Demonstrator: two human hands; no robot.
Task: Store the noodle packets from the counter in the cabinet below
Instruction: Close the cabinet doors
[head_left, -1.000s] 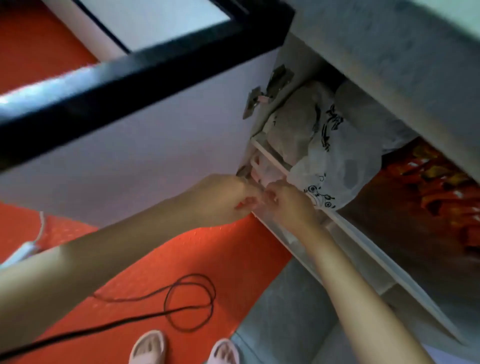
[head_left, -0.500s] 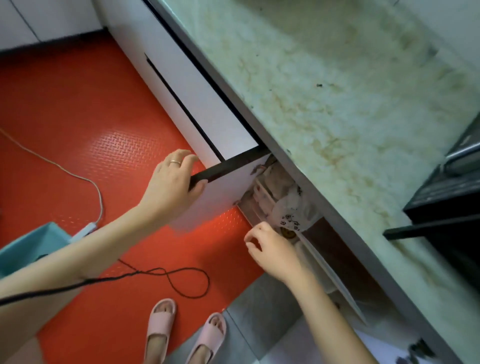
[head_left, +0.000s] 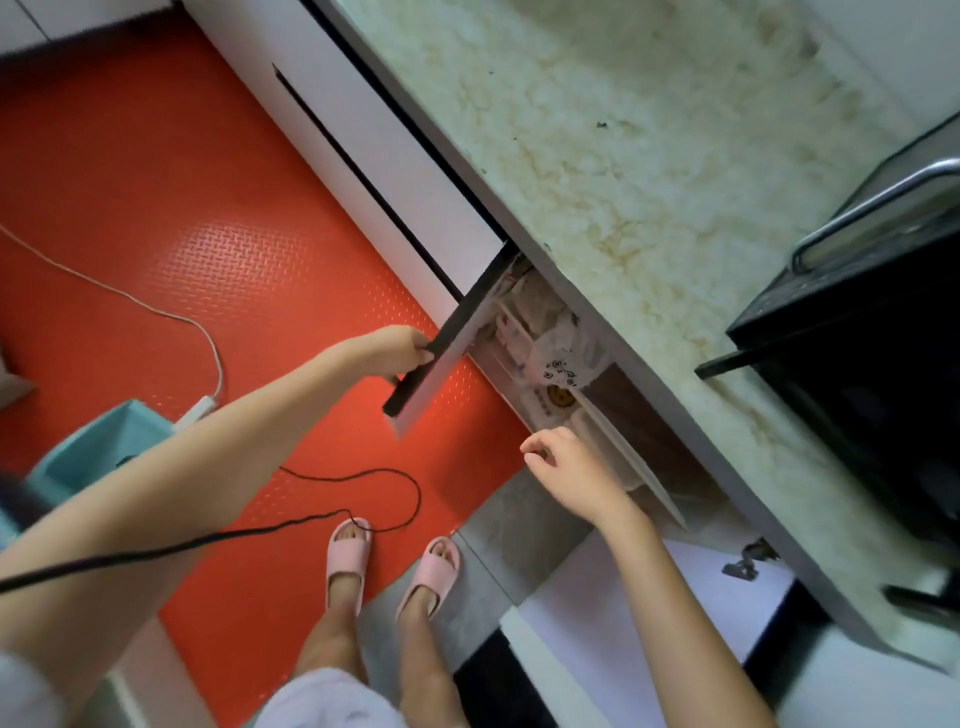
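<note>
Fingers (head_left: 418, 349) of the left hand (head_left: 397, 347) grasp the open cabinet door (head_left: 452, 332). The right hand (head_left: 574, 470) hangs released near the shelf (head_left: 626, 454). Packets (head_left: 506, 332) lie inside the cabinet (head_left: 628, 397) beside a bag (head_left: 558, 358), whose print is unreadable.

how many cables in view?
2: a white cable across the red mat to a power strip, and a black cable looped by the slippers. Others may be hidden.

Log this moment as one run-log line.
left hand: grips cabinet door top edge | right hand: empty, loosely curled, beside opening | plastic bag: inside cabinet
</note>
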